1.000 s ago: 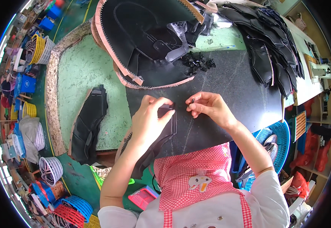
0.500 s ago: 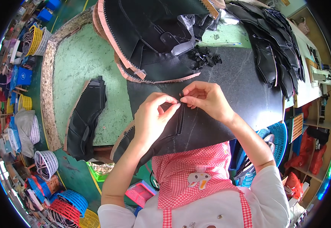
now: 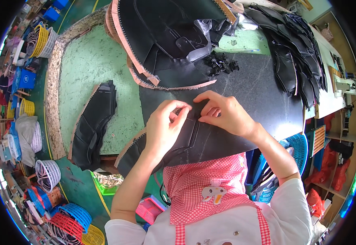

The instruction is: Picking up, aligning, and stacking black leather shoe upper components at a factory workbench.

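L. hand: fingertips nearly together, grip unclear. R. hand: thumb/index parted. Blk. curved leather-like panel: best pinned flat, edge steady.

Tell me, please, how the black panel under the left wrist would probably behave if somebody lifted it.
The black panel would probably feel light for its size, since it looks like thin sheet material. Lying broad and flat, it may sag if lifted by one end. Its zigzag-stitched edge might bend less, as a border seems sewn along it.
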`<act>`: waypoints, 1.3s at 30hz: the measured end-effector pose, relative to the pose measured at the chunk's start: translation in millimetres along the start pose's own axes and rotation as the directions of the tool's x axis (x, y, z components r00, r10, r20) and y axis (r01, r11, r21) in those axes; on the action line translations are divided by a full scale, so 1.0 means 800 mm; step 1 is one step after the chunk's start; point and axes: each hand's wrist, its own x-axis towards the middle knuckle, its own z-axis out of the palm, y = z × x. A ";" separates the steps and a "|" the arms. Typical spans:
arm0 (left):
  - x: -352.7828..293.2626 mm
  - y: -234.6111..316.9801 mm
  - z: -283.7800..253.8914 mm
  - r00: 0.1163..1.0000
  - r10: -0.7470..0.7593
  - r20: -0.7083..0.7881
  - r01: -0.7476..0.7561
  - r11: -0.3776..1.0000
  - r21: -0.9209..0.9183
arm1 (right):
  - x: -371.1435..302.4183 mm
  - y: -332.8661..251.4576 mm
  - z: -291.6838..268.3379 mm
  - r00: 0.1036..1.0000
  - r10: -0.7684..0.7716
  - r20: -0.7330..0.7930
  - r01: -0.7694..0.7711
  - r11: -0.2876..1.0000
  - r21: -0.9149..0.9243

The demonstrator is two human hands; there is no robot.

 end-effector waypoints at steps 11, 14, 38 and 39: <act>0.007 0.014 0.003 0.994 0.100 0.049 -0.111 0.918 0.381 | 0.008 0.010 0.000 0.968 0.242 0.071 -0.252 0.927 0.278; 0.006 0.013 0.002 0.996 0.083 0.022 -0.086 0.946 0.312 | 0.011 -0.002 -0.003 0.944 0.315 0.102 -0.330 0.920 0.210; 0.005 0.007 0.022 0.961 0.268 -0.069 -0.223 0.897 0.381 | 0.047 -0.020 -0.027 0.822 0.493 0.284 -0.529 0.847 0.060; 0.005 0.008 0.021 0.961 0.267 -0.069 -0.222 0.897 0.381 | 0.046 -0.019 -0.027 0.822 0.494 0.285 -0.529 0.846 0.060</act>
